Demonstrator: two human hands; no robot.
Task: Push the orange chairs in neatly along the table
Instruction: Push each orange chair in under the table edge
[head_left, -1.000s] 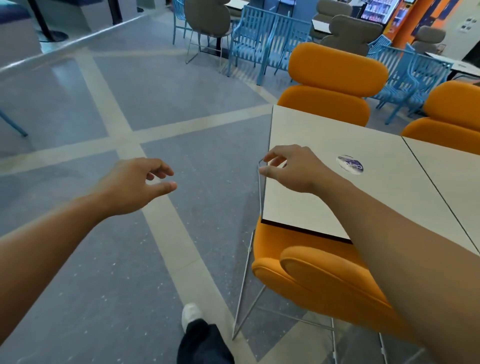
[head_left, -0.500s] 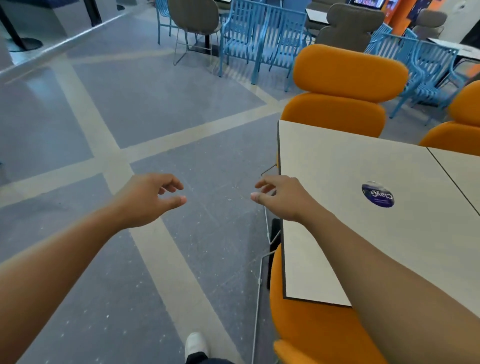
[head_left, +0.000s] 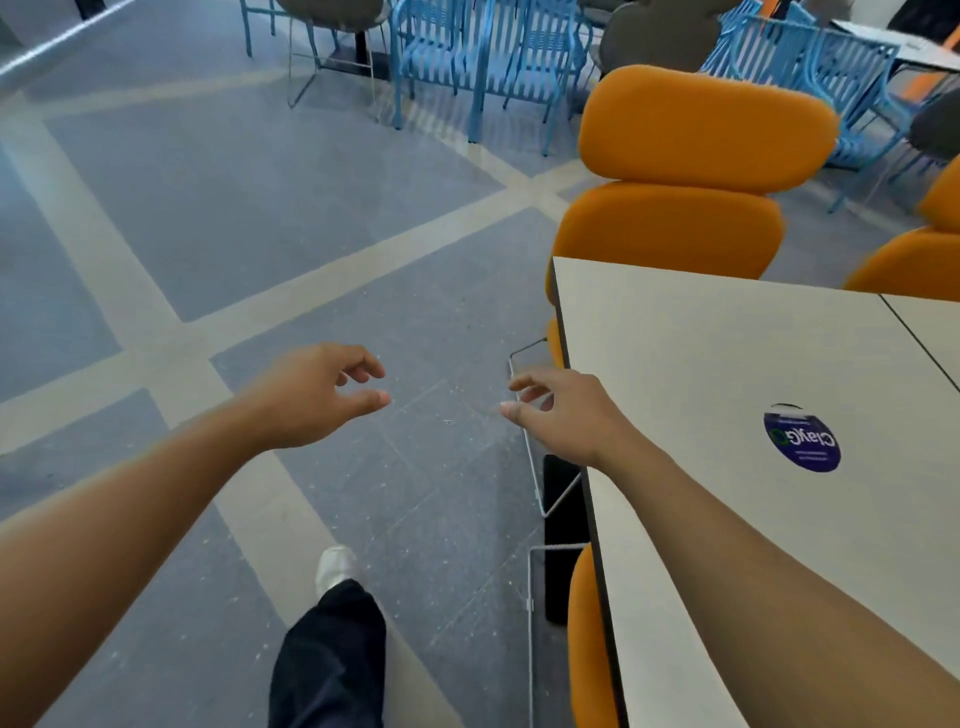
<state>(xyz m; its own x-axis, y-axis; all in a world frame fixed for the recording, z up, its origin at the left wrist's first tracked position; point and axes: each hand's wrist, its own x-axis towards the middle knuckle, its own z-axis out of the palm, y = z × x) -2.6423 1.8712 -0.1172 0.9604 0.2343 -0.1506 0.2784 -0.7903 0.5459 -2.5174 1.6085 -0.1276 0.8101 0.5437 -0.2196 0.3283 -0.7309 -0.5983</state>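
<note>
A cream table fills the right side. One orange chair stands at the table's far end, its back towards me and its seat under the top. Another orange chair sits tucked under the near edge, only a strip showing. A third orange chair shows at the far right. My left hand hovers over the floor, fingers loosely curled, holding nothing. My right hand hangs by the table's left edge, fingers loosely curled and empty, above a thin wire chair frame.
Blue slatted chairs and grey chairs crowd the back. Grey floor with pale stripes spreads to the left. My shoe and dark trouser leg are at the bottom. A round purple sticker lies on the table.
I have walked forward along the table's left edge; the near chair has slid down out of view and the far chair looms larger. Both hands stay empty and have drifted lower in view.
</note>
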